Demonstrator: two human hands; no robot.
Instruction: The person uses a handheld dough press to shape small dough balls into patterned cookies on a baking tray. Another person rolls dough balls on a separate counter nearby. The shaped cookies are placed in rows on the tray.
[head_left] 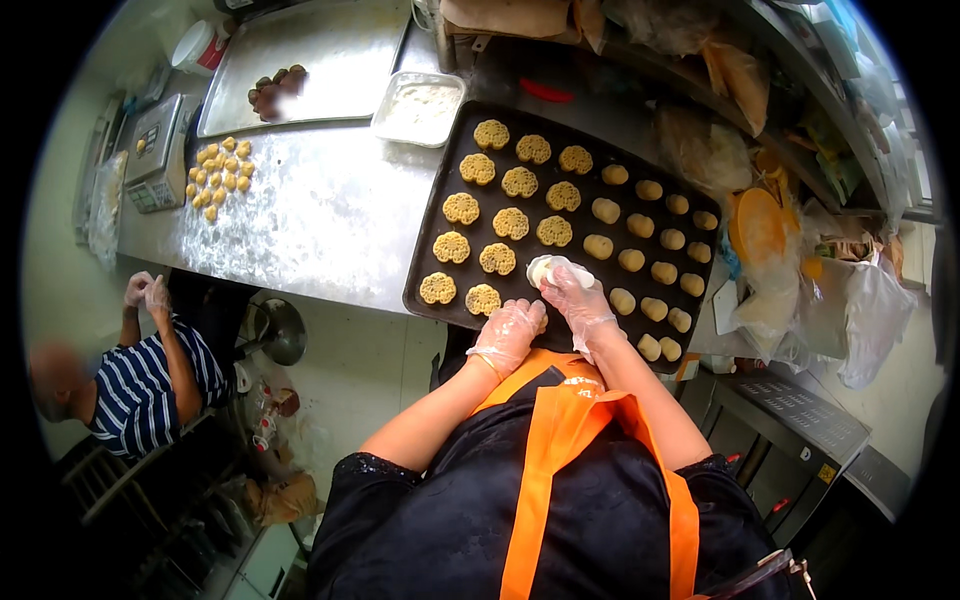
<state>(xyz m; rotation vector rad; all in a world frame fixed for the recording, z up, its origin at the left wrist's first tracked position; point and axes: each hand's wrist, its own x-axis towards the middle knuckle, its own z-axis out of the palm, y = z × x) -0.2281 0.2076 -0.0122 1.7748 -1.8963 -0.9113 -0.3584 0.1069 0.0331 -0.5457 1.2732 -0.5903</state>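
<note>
A large dark baking tray (425,240) lies on the bench before me. Rows of patterned, pressed cookies (511,222) fill its left part, and smooth oval dough pieces (631,260) stand in rows on its right. My right hand (578,305), in a clear plastic glove, is closed around a white mould (545,268) above the middle of the tray. My left hand (508,332), gloved too, is curled at the tray's near edge, next to the nearest pressed cookie (483,299). A bit of yellowish dough (542,320) shows at its fingertips, mostly hidden.
A white tub of flour (419,108) stands behind the tray. Farther left are small yellow dough balls (218,180), a scale (160,150) and a metal tray (330,60) with dark balls (275,95). Another person (150,370) sits at left. Bags and a shelf crowd the right.
</note>
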